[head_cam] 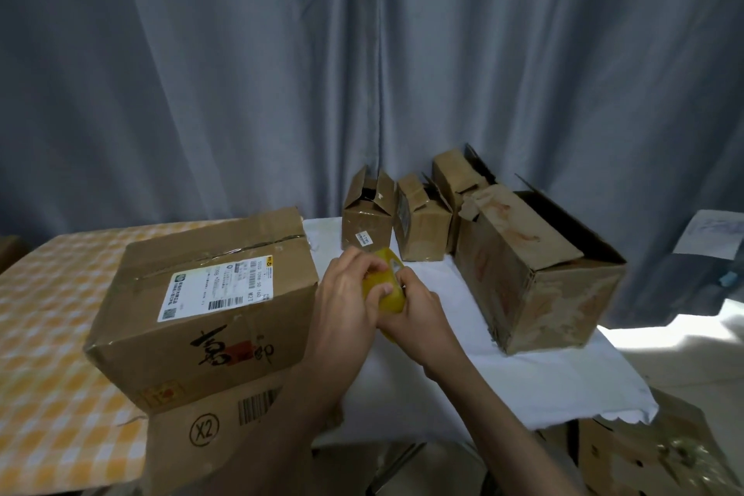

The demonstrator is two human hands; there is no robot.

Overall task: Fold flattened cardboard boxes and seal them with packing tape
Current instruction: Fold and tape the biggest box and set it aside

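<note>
Grey-blue curtain (pixel 362 64) in heavy vertical folds across the whole back. In front, a table under two covers: yellow-and-white checked cloth (pixel 48 318) on the left, plain white cloth (pixel 503 374) on the right, scalloped at its near right edge. Pale floor (pixel 692 358) at far right, with a bright patch of light, perhaps daylight. Dim, cool lighting elsewhere.

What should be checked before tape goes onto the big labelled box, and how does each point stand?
1. Tape roll held by both hands: left hand, right hand: ok.
2. Free tape end found: cannot tell.
3. Labelled box flaps closed: ok.
4. Its top seam already carries tape: cannot tell.
5. Box sits steady on the table: ok.
6. Boxes at the back closed: not ok, flaps open.
</note>
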